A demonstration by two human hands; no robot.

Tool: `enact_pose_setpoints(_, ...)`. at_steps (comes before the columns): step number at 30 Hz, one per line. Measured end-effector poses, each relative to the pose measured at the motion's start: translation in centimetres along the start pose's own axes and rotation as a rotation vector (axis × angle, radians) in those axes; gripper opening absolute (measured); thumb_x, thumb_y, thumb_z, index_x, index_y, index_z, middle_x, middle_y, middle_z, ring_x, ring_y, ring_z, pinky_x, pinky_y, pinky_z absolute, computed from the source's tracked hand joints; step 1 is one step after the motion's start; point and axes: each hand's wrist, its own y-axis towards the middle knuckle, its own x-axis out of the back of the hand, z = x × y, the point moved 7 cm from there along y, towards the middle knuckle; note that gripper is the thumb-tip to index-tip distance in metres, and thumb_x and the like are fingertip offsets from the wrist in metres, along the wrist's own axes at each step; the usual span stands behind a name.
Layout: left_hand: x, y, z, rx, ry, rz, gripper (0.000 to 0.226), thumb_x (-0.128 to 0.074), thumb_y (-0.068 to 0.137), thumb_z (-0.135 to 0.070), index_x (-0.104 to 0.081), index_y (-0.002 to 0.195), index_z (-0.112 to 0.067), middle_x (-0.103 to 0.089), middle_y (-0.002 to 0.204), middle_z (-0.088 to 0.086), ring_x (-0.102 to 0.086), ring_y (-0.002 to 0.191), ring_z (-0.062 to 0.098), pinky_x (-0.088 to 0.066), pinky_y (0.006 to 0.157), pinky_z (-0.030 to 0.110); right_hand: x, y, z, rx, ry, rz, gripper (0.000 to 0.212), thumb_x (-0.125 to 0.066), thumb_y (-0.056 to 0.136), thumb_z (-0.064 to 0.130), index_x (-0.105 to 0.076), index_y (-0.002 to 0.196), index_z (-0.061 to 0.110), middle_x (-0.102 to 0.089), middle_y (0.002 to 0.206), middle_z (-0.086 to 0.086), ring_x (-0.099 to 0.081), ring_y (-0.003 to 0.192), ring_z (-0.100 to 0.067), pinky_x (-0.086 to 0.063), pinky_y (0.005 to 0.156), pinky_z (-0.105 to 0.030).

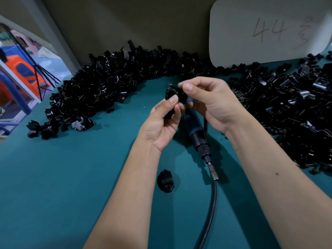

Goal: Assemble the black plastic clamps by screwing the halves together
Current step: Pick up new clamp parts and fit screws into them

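From the head camera, your left hand (164,123) gripped a black clamp half (173,99) above the middle of the desk (71,177), thumb pressed on its face. Your right hand (206,103) pinched at its upper corner, apparently seating a small screw (169,84); that part was too blurred to be sure. A tilted screw could have cross-threaded or dropped into the heaps. The driver (195,130) lay just under your hands, its cable (212,203) running toward the near edge, easy to snag. One clamp half (165,180) sat alone nearer you. Piles of black parts (111,81) crowded the far edge and right side, below a white card (265,31).
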Motion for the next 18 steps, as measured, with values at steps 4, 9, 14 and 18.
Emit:
enact_pose_setpoints(4, -0.2, 0.2, 0.0, -0.052, 0.148, -0.014, 0.009, -0.069, 0.084, -0.002, -0.076, 0.079, -0.005, -0.073, 0.078, 0.005, -0.071, 0.068, 0.01, -0.056, 0.061, 0.012, 0.7, 0.0, -0.5, -0.043, -0.018, -0.12, 0.025, -0.086, 0.07, 0.023, -0.062, 0.063, 0.02, -0.063, 0.074, -0.002, -0.055, 0.074, -0.02, -0.042, 0.065, -0.028)
enact_pose_setpoints(9, -0.1, 0.6, -0.6, -0.174, 0.381, -0.051, 0.018, -0.071, 0.085, 0.005, -0.059, 0.093, -0.005, -0.073, 0.081, 0.005, -0.072, 0.073, 0.011, -0.058, 0.068, 0.016, 0.5, 0.1, -0.4, 0.049, -0.116, -0.105, 0.004, -0.07, 0.098, 0.02, -0.073, 0.096, 0.019, -0.067, 0.092, -0.002, -0.059, 0.092, -0.018, -0.049, 0.079, -0.031)
enact_pose_setpoints(14, -0.4, 0.3, -1.1, -0.205, 0.433, -0.005, 0.02, -0.073, 0.087, 0.002, -0.058, 0.094, -0.009, -0.074, 0.086, 0.008, -0.074, 0.081, 0.017, -0.06, 0.076, 0.024, 0.4, 0.3, -0.3, 0.086, -0.146, -0.142, 0.009, -0.072, 0.095, 0.009, -0.079, 0.096, 0.014, -0.078, 0.088, 0.006, -0.067, 0.087, -0.009, -0.054, 0.083, -0.027)
enact_pose_setpoints(18, -0.5, 0.3, -1.3, -0.234, 0.374, 0.016, 0.016, -0.073, 0.083, -0.005, -0.062, 0.094, -0.008, -0.074, 0.102, 0.02, -0.076, 0.088, 0.029, -0.062, 0.081, 0.033, 1.2, 0.3, -0.4, 0.052, -0.135, -0.161, 0.009, -0.074, 0.094, 0.013, -0.081, 0.097, 0.019, -0.077, 0.089, 0.003, -0.068, 0.089, -0.013, -0.054, 0.084, -0.035)
